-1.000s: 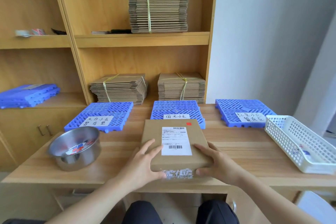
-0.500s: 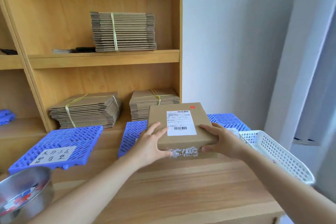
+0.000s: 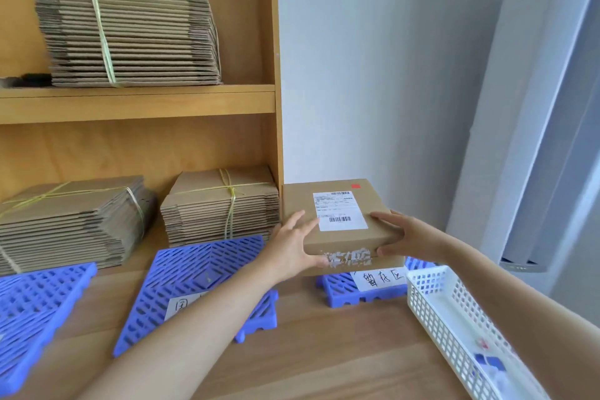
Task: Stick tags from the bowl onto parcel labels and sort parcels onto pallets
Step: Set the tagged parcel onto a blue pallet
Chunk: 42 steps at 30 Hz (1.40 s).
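Note:
A brown cardboard parcel [image 3: 341,239] with a white shipping label [image 3: 339,210] and a small red tag [image 3: 356,186] near its far right corner is on or just above the right blue pallet [image 3: 341,292]. My left hand [image 3: 293,248] holds its left side, thumb under the front edge, fingers on top. My right hand [image 3: 407,235] grips its right side. The pallet's handwritten paper label [image 3: 380,279] shows below the parcel. The tag bowl is out of view.
A middle blue pallet [image 3: 201,276] and a left blue pallet [image 3: 35,308] lie on the wooden table [image 3: 324,351]. A white mesh basket [image 3: 454,328] sits at the right. Bundles of flat cardboard [image 3: 220,204] fill the shelf behind.
Both hands lifted the parcel off the table's front and carried it forward and to the right, over the right pallet. The camera turned right, so the bowl left the view.

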### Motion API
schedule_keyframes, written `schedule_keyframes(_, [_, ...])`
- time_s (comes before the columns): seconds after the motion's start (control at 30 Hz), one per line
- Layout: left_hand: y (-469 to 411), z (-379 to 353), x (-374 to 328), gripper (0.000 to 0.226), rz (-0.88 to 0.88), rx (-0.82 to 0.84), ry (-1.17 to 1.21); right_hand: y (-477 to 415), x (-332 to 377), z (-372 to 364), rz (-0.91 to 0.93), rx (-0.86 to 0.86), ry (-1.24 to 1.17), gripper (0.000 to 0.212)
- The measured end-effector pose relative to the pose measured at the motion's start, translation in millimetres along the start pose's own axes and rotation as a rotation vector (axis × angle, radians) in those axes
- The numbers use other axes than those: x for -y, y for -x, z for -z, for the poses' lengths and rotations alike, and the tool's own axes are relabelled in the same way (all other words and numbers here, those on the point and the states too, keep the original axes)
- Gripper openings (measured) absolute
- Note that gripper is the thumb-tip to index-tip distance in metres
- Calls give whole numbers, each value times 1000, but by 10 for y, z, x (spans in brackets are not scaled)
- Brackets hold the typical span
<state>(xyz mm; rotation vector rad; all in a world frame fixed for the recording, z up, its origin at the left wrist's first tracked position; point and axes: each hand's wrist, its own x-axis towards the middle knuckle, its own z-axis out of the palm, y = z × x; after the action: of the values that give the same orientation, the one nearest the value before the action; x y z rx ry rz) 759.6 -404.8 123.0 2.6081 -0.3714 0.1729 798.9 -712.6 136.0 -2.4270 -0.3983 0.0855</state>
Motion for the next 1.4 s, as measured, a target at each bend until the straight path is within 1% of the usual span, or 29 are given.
schedule_keyframes(0.13, [-343,-252,4,97,-16,10,9,-227,-261,36,-48,17,10,89])
schedule_keyframes(0.27, [-583,-561,48,97,5,31,7,-370,-547,20,-80,53,3,89])
schedule_keyframes(0.43, [-752,-937,79,98,21,94,59,-482,-856,19,-138,101,10,91])
schedule_keyframes(0.57, [-795,-1075,45,92,16,76,9,-531,-982,13,-163,122,14,85])
schedule_keyframes(0.77, [-809,-1139,-19,88,34,45,-12,-580,-1025,6,-179,95,11,81])
schedule_keyframes(0.87, [-794,-1164,-44,87,40,22,-27,-550,-973,-38,-190,81,87,86])
schedule_keyframes(1.0, [-784,-1141,-40,88,42,33,-19,-529,-945,-51,-205,80,148,87])
schedule_keyframes(1.1, [-736,-1062,-17,91,34,48,-35,-496,-864,-45,-215,69,135,81])
schedule_keyframes(1.2, [-629,-927,-5,91,39,66,-30,-448,-753,-62,-199,4,182,71])
schedule_keyframes(1.3, [-460,-731,-9,83,40,62,-55,-342,-601,-73,-215,-35,263,67])
schedule_keyframes(1.4, [-217,-517,-60,72,22,-1,-81,-193,-387,-77,-227,-83,387,63])
